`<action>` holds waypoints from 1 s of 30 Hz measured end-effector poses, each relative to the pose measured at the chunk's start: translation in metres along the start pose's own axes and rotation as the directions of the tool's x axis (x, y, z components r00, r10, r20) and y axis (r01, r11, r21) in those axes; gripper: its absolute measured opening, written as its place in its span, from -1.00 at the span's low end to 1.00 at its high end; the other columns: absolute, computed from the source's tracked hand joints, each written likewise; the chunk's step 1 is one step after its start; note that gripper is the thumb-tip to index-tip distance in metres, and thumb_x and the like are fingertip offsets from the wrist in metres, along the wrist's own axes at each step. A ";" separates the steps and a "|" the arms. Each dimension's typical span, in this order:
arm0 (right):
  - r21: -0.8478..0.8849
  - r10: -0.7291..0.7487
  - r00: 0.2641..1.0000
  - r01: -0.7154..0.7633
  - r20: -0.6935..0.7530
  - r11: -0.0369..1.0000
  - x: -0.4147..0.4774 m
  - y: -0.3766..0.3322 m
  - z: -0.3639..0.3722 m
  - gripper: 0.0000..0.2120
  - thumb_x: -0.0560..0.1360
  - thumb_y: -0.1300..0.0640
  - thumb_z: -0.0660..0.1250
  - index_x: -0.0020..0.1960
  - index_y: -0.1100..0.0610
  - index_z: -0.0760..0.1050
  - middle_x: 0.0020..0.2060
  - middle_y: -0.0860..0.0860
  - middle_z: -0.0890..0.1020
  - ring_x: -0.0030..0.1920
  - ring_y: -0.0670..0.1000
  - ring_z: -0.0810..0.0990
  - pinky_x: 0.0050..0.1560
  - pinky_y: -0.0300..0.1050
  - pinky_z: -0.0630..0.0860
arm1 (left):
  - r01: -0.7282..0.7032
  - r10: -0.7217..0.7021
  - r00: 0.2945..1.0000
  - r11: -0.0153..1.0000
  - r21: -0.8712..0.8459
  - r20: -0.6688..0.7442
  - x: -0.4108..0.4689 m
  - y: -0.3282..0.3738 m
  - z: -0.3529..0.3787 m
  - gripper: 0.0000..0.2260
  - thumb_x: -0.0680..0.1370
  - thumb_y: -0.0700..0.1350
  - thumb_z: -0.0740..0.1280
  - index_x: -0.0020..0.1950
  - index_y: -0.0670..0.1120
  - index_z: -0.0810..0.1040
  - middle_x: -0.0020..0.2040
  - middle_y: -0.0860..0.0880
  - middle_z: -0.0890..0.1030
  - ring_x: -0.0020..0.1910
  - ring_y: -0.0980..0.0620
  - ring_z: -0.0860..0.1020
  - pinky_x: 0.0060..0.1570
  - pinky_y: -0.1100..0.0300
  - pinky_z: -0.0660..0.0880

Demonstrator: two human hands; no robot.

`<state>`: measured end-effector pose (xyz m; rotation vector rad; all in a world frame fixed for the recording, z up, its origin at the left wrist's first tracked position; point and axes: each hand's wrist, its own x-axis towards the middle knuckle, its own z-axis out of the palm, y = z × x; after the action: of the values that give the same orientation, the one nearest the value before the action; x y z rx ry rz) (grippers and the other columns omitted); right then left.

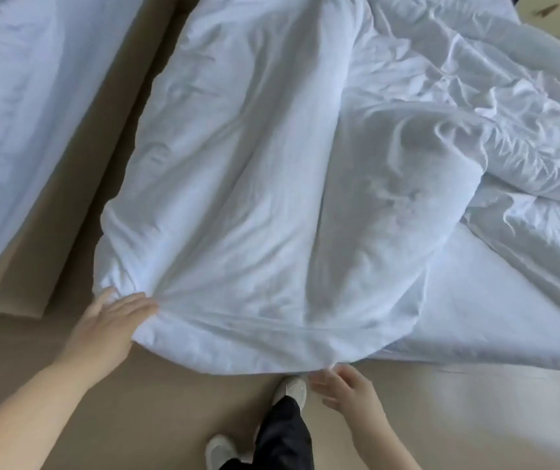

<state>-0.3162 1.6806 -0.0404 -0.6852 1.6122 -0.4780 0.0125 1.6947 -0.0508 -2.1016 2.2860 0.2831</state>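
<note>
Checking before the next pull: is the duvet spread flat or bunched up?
Bunched up. The duvet lies heaped in creases, the bare sheet shows on its right, and the left hand holds its near corner.
</note>
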 end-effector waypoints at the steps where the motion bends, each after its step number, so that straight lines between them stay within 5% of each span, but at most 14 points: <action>1: 0.003 0.084 0.996 -0.084 -0.018 0.996 0.007 0.011 -0.018 -0.96 0.51 0.22 0.27 -0.10 0.16 0.50 -0.15 0.09 0.62 -0.14 0.02 0.58 -0.22 -0.19 0.47 | 0.000 -0.002 0.999 0.998 0.067 0.032 0.001 0.005 0.005 -0.26 -0.17 -0.54 0.50 -0.02 -0.17 0.64 -0.07 -0.12 0.68 0.07 0.00 0.58 0.37 0.36 -0.25; 3: 0.074 0.119 0.987 -0.112 -0.107 0.991 0.023 0.023 -0.052 -0.81 0.54 0.17 0.24 0.13 0.18 0.45 -0.08 0.08 0.57 -0.10 0.04 0.54 -0.19 -0.14 0.43 | 0.041 -0.051 0.991 0.996 0.084 0.120 0.006 0.026 0.010 -0.27 0.03 -0.19 0.64 0.19 -0.13 0.55 0.14 -0.12 0.61 0.21 -0.06 0.49 0.37 0.20 -0.33; 5: 0.115 0.071 0.981 -0.050 -0.182 0.992 0.038 0.022 -0.076 -0.72 0.55 0.17 0.21 0.24 0.22 0.38 -0.08 0.09 0.51 -0.10 0.05 0.49 -0.17 -0.12 0.40 | -0.086 0.082 0.985 0.996 0.018 0.152 0.012 0.052 0.024 -0.08 -0.05 0.13 0.62 0.24 -0.08 0.43 0.15 -0.15 0.60 0.20 -0.04 0.38 0.40 0.12 -0.23; 9: 0.209 0.029 0.979 0.014 -0.199 0.978 0.073 -0.005 -0.085 -0.78 0.57 0.13 0.18 0.20 0.15 0.35 -0.02 0.08 0.47 -0.01 0.06 0.46 0.05 -0.06 0.39 | -0.334 0.330 0.942 0.940 0.076 0.061 0.037 0.130 0.057 0.10 -0.19 0.33 0.53 0.26 -0.07 0.34 0.15 -0.13 0.60 0.14 -0.10 0.57 0.30 -0.02 0.13; 12: 0.210 0.031 0.963 0.027 -0.268 0.977 0.105 -0.022 -0.080 -0.68 0.52 -0.02 0.27 0.17 0.14 0.32 -0.07 0.04 0.41 -0.18 0.01 0.44 -0.19 -0.15 0.47 | -0.263 0.263 0.965 0.965 0.008 -0.015 0.065 0.152 0.078 0.08 -0.25 0.17 0.58 0.21 -0.10 0.35 0.07 -0.13 0.64 0.06 -0.11 0.59 -0.06 -0.05 0.55; 15: 0.242 0.044 0.938 0.043 -0.343 0.969 0.131 -0.036 -0.080 -0.40 0.44 -0.09 0.35 0.34 0.19 0.27 0.14 0.09 0.43 0.05 0.12 0.50 -0.09 -0.05 0.50 | -0.245 0.231 0.942 0.969 -0.027 -0.243 0.087 0.142 0.085 -0.49 0.11 -0.16 0.42 0.06 -0.12 0.50 -0.14 -0.09 0.69 -0.17 -0.02 0.64 -0.24 0.19 0.55; 17: 0.220 0.020 0.940 0.059 -0.339 0.974 0.137 -0.046 -0.079 -0.42 0.43 -0.07 0.37 0.31 0.21 0.31 0.12 0.12 0.48 -0.04 0.11 0.52 -0.13 -0.10 0.48 | -0.247 0.215 0.930 0.966 -0.074 -0.299 0.092 0.136 0.079 -0.56 -0.04 -0.26 0.48 -0.18 -0.11 0.65 -0.31 -0.03 0.68 -0.38 0.06 0.64 -0.41 0.31 0.48; 20: 0.194 -0.012 0.955 0.073 -0.297 0.978 0.133 -0.065 -0.070 -0.50 0.44 0.02 0.38 0.26 0.27 0.38 -0.01 0.11 0.49 -0.17 0.07 0.48 -0.26 -0.21 0.43 | -0.277 0.227 0.919 0.953 -0.120 -0.322 0.082 0.134 0.060 -0.39 -0.34 -0.38 0.53 -0.30 -0.15 0.67 -0.44 -0.03 0.63 -0.53 0.06 0.59 -0.60 0.36 0.39; 23: 0.177 -0.185 0.940 0.241 -0.286 0.954 0.107 -0.088 -0.057 -0.76 0.46 0.19 0.35 0.09 0.26 0.48 -0.14 0.07 0.54 -0.16 0.05 0.51 -0.29 -0.27 0.43 | -0.232 0.178 0.910 0.967 -0.104 -0.374 0.060 0.129 0.020 -0.49 -0.12 -0.39 0.50 -0.19 -0.16 0.65 -0.41 -0.12 0.64 -0.52 -0.04 0.59 -0.61 0.33 0.38; 26: 0.014 -0.517 0.761 0.567 -0.391 0.824 0.049 -0.082 -0.053 -0.91 0.32 0.10 0.36 -0.28 0.03 0.45 -0.39 -0.16 0.54 -0.32 -0.25 0.51 -0.36 -0.40 0.39 | -0.144 0.057 0.926 0.967 -0.210 -0.372 0.028 0.091 0.013 -0.63 0.28 -0.17 0.18 -0.01 -0.14 0.64 -0.22 -0.11 0.66 -0.28 -0.08 0.61 -0.34 0.20 0.45; 28: -0.060 -0.542 0.725 0.575 -0.425 0.816 0.014 -0.047 -0.052 -0.92 0.27 0.05 0.28 -0.35 0.00 0.38 -0.54 -0.17 0.52 -0.45 -0.31 0.46 -0.44 -0.44 0.34 | -0.166 0.086 0.943 0.959 -0.231 -0.321 0.007 0.078 0.027 -0.59 0.34 -0.15 0.09 0.09 -0.02 0.57 -0.07 -0.03 0.65 -0.13 -0.06 0.62 -0.11 0.14 0.47; 30: -0.070 -0.422 0.807 0.434 -0.414 0.898 0.006 0.001 -0.051 -0.76 0.35 0.08 0.33 -0.39 0.06 0.30 -0.56 -0.12 0.48 -0.49 -0.18 0.41 -0.46 -0.32 0.29 | -0.189 0.155 0.958 0.974 -0.124 -0.243 0.000 0.083 0.038 -0.57 0.25 -0.28 0.07 0.01 -0.05 0.55 -0.11 -0.02 0.65 -0.15 0.00 0.59 -0.11 0.20 0.39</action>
<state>-0.3669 1.6740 -0.0375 -0.9828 1.8463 -1.0387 -0.0742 1.7067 -0.0789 -2.1039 2.6678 0.2250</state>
